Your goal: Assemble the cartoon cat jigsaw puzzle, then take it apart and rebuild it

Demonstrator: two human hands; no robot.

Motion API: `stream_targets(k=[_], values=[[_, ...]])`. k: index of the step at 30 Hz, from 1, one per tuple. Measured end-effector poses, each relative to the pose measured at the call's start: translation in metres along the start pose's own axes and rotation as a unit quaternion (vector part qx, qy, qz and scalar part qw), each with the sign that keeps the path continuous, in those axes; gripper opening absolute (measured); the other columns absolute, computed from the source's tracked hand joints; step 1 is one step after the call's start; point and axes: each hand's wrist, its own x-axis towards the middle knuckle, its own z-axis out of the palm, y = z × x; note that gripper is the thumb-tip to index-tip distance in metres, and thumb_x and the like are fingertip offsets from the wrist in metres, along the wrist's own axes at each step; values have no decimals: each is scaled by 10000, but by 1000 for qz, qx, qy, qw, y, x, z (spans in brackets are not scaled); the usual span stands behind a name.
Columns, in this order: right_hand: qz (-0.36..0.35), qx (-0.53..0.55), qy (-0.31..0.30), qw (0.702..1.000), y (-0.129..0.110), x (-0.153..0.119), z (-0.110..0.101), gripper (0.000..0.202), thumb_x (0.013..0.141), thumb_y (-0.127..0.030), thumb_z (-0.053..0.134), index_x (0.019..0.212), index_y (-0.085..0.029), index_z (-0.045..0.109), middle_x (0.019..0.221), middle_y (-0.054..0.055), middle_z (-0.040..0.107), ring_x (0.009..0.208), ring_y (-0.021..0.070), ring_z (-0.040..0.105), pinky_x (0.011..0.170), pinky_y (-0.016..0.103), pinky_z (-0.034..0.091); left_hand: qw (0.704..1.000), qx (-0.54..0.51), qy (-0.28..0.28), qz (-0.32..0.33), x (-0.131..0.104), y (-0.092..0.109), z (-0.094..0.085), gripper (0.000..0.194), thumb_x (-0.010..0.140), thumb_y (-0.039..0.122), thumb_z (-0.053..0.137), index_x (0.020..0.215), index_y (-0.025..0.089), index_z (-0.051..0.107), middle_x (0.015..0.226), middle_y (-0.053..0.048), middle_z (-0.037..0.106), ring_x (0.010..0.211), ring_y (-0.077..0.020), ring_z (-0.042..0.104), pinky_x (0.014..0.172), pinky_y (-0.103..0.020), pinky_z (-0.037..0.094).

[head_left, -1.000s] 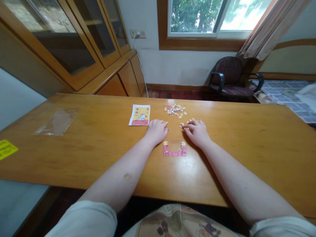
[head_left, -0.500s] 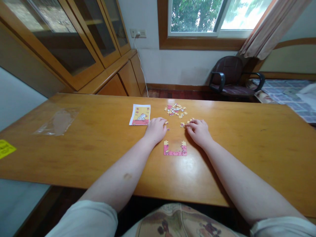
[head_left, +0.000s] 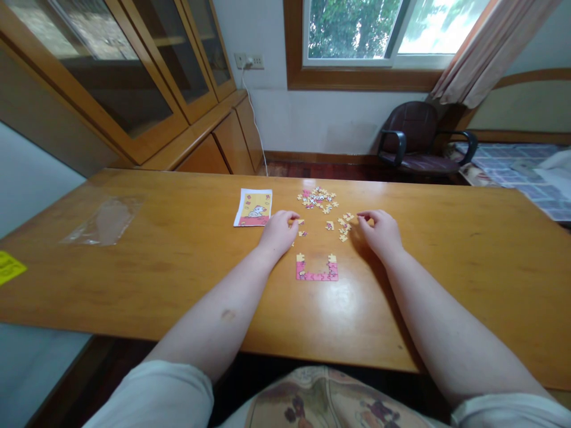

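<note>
My left hand (head_left: pixel 279 230) rests on the table beside the picture card, its fingers loosely bent with a small gap at the thumb. Close to its fingertips lie loose puzzle pieces (head_left: pixel 303 233). My right hand (head_left: pixel 380 230) is just right of a small group of yellow puzzle pieces (head_left: pixel 344 226); its thumb and index finger come together, and anything between them is too small to make out. One piece (head_left: pixel 329 225) lies between the hands. Nearer me is a joined U-shaped puzzle border (head_left: pixel 317 277), pink below with yellow upper ends.
Behind the hands is a pile of mixed puzzle pieces (head_left: pixel 317 198). The picture card (head_left: pixel 255 208) shows a white animal on yellow and pink. A clear plastic bag (head_left: pixel 107 220) and a yellow label (head_left: pixel 9 268) lie left on the wooden table (head_left: pixel 191 261). A chair (head_left: pixel 413 137) stands beyond.
My right hand has moved right, off the yellow pieces, uncovering them. My left hand has shifted slightly left. The joined border stays put.
</note>
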Motion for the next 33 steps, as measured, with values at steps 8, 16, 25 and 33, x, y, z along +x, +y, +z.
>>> stream_targets(k=[8,16,25,33], values=[[-102,-17,-104,989,-7,-4,2,217,744,-170,532,799,-207,738,862,44,672,822,191,623,817,297,467,1000,7,-2,6,0,1,0,223,846,207,487,969,187,672,992,-56,680,958,-197,613,913,-329,474],[-114,-21,-140,983,-4,-5,7,189,802,-239,582,891,-220,748,918,55,667,844,184,626,834,293,468,1000,8,-2,0,-1,2,-1,215,846,209,492,961,189,673,992,-54,678,955,-199,611,896,-326,478],[-103,-38,-145,983,-3,-5,10,187,823,-248,590,917,-223,749,937,60,672,848,184,629,818,294,471,1000,2,4,8,0,0,-1,235,838,204,482,968,180,676,990,-62,678,966,-202,609,914,-331,474],[-104,-35,-140,984,-5,-5,10,186,823,-233,574,893,-216,746,926,61,676,846,186,630,828,296,467,997,71,21,-28,2,-8,-12,279,855,185,437,989,197,682,1026,-66,675,1002,-217,597,916,-343,464]])
